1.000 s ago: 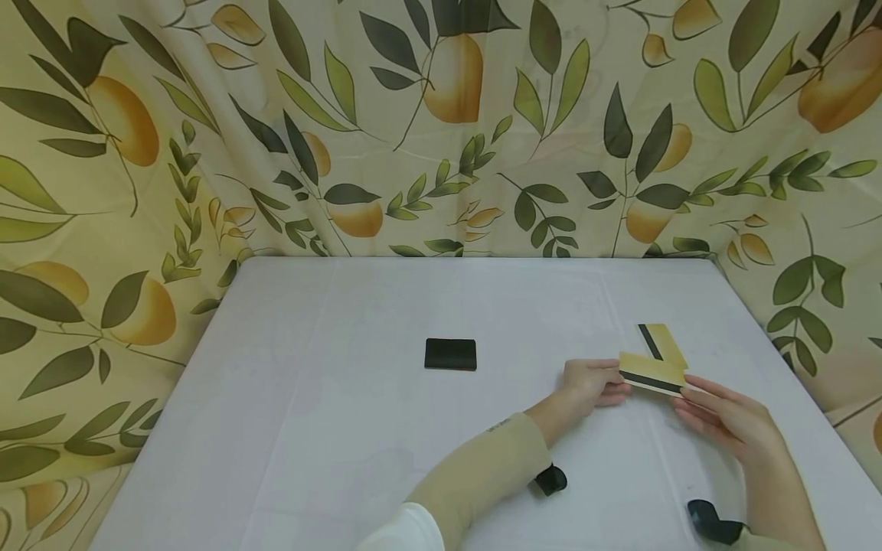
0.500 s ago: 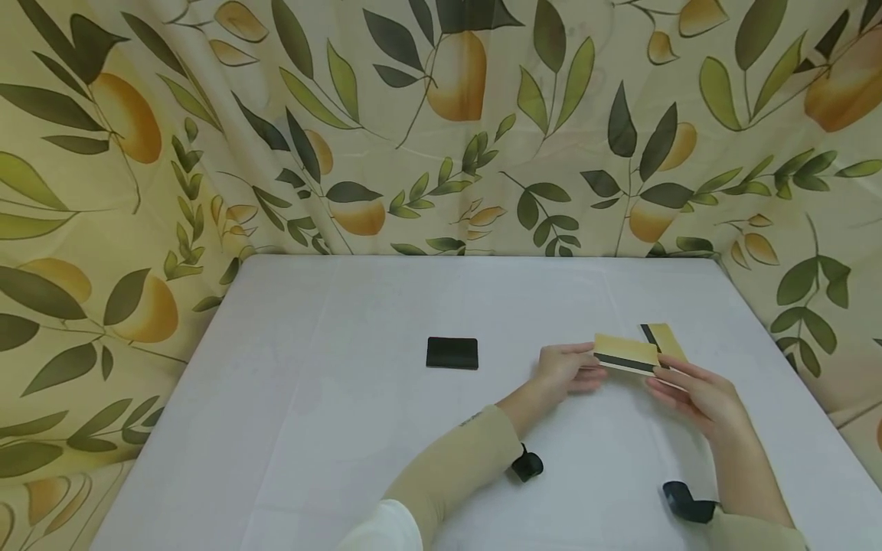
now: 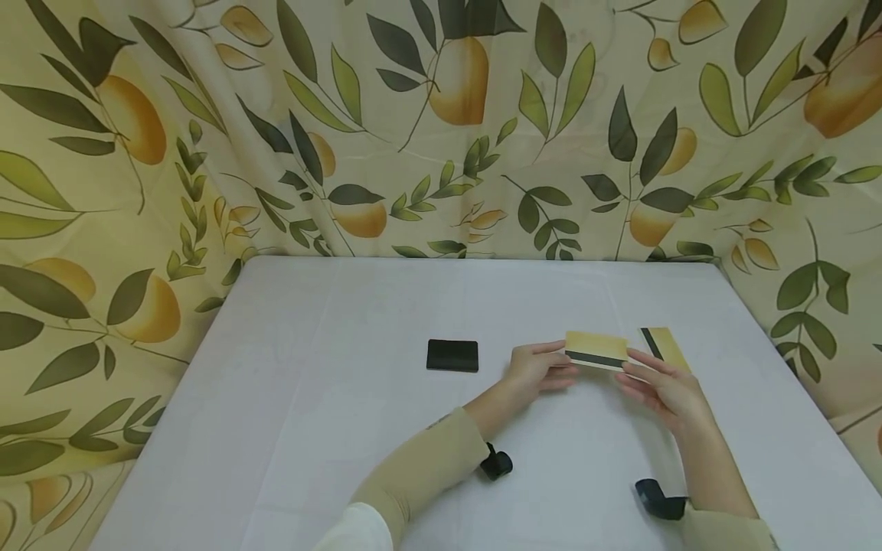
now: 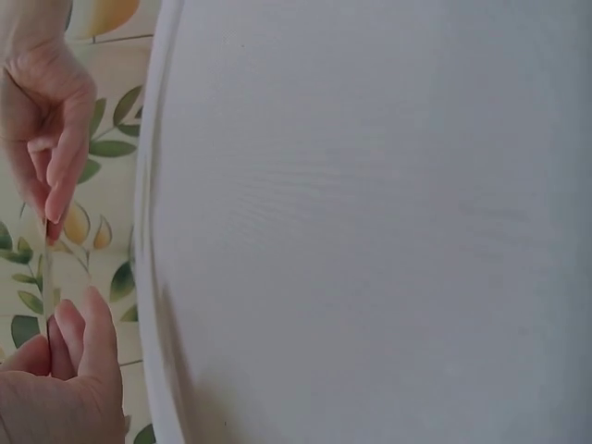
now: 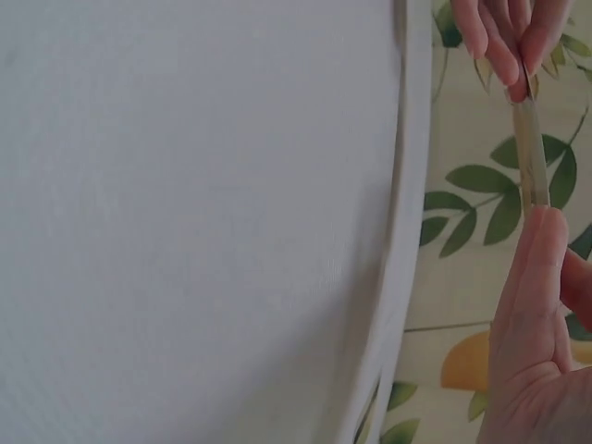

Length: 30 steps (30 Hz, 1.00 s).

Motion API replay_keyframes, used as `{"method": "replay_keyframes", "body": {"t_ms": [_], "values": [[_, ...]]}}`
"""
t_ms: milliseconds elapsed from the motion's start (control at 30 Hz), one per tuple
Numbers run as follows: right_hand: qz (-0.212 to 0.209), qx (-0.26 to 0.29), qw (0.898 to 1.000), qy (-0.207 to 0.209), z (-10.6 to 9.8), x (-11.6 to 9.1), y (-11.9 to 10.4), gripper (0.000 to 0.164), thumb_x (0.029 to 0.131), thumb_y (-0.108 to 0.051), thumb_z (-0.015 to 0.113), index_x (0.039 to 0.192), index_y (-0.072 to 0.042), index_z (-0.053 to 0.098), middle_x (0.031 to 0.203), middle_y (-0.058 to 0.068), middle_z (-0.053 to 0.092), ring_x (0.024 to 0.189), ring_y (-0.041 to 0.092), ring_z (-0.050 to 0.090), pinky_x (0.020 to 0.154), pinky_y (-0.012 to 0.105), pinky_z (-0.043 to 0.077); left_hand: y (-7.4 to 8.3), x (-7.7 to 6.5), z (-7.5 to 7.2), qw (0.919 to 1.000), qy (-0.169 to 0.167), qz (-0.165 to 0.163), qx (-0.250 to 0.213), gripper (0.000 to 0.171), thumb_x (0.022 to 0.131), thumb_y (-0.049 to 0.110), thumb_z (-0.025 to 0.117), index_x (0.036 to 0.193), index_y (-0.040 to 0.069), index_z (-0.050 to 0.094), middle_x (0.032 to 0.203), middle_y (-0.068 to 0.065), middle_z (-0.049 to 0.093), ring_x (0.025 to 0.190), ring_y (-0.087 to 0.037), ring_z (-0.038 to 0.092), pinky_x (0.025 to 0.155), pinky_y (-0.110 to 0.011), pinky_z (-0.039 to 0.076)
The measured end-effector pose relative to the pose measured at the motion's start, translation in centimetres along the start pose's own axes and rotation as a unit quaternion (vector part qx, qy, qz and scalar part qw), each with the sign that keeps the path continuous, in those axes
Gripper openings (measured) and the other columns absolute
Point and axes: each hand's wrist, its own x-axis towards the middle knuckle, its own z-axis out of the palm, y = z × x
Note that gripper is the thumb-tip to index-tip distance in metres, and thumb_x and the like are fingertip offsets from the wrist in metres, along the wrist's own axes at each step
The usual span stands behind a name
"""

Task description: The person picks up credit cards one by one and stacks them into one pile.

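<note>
A yellow card with a black stripe is held up over the right half of the table, spanning between both hands. My left hand pinches its left end between thumb and fingers. At the opposite end, my right hand pinches the lower right corner. Both wrist views show the card edge-on: a thin card edge in the left one, a slightly thicker pale edge in the right one. A second yellow card with a black stripe lies on the table behind the right hand, its lower part partly covered.
A flat black rectangular object lies left of the hands. The white-covered table meets a leaf-and-fruit patterned curtain at its back. Black wrist cameras hang below both forearms.
Both hands have carried the held card leftward across the table, away from the second card, which now shows more fully. The black object and second card stay in place.
</note>
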Motion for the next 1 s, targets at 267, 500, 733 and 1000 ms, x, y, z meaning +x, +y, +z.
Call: {"method": "replay_keyframes", "body": {"t_ms": [267,500,733,1000], "values": [[0.011,-0.012,1.000,0.008,2.5,0.1,0.9,0.023,0.085,-0.005,0.064,0.084,-0.027,0.070,0.082,-0.003,0.069,0.076,0.013,0.068,0.072,0.026,0.055,0.9,-0.9,-2.3,0.9996,0.027,-0.005,0.002,0.029,0.079,-0.005,0.063,0.104,0.008,0.069,0.082,-0.016,0.068,0.076,-0.029,0.068,0.064,-0.038,0.057],[0.006,-0.024,1.000,0.010,4.4,0.6,1.7,0.022,0.083,-0.004,0.066,0.085,-0.026,0.069,0.085,-0.003,0.068,0.077,0.013,0.068,0.074,0.027,0.055,1.9,-1.7,-4.3,0.9994,0.032,-0.015,-0.002,0.033,0.080,-0.005,0.063,0.111,0.007,0.066,0.087,-0.017,0.068,0.080,-0.029,0.068,0.068,-0.039,0.056],[0.010,-0.055,0.998,0.008,6.7,1.1,2.1,0.055,0.085,-0.006,0.064,0.135,-0.005,0.042,0.087,-0.005,0.066,0.078,0.012,0.068,0.076,0.026,0.054,3.0,-2.4,-6.7,0.9995,0.028,-0.012,0.011,0.035,0.081,-0.003,0.063,0.115,0.005,0.063,0.090,-0.018,0.068,0.084,-0.031,0.067,0.071,-0.040,0.056],[0.007,-0.086,0.996,0.012,9.5,2.1,3.2,0.061,0.086,-0.008,0.063,0.138,0.002,0.034,0.087,-0.004,0.064,0.077,0.010,0.067,0.076,0.026,0.054,4.3,-3.3,-9.2,0.9992,0.040,-0.002,0.010,0.038,0.081,-0.001,0.063,0.119,0.005,0.061,0.090,-0.016,0.068,0.084,-0.027,0.067,0.074,-0.040,0.055]]}}
